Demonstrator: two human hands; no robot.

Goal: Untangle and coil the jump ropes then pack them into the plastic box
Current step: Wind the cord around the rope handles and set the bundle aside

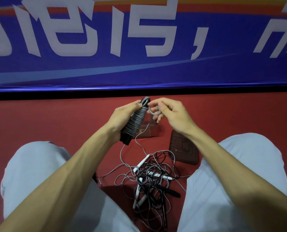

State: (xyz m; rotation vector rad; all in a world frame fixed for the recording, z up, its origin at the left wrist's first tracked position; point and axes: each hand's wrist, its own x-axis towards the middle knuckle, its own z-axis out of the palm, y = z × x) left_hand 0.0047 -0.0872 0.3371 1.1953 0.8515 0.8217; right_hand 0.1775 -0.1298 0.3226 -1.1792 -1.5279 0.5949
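Between my two hands sits the coiled rope (136, 121), a tight grey winding round a pair of black handles (126, 139). My left hand (122, 118) is wrapped round it, thumb and fingers clamped on its side. Its long axis runs from the handle ends, low and towards me, up and away to the looped top. At that far top my right hand (172, 114) pinches the loose end (153, 111), a short grey curl just beside the winding, so the right fingers (156, 103) are the nearer ones for tucking it in, which I judge is the step in hand. Below and just beyond both hands the plastic box (153, 133) stands on the red floor (55, 123), its brown lid (184, 148) off to the right. Back towards me, between my knees, the tangle of ropes (152, 180) lies unsorted, grey and black cords with white and black handles.
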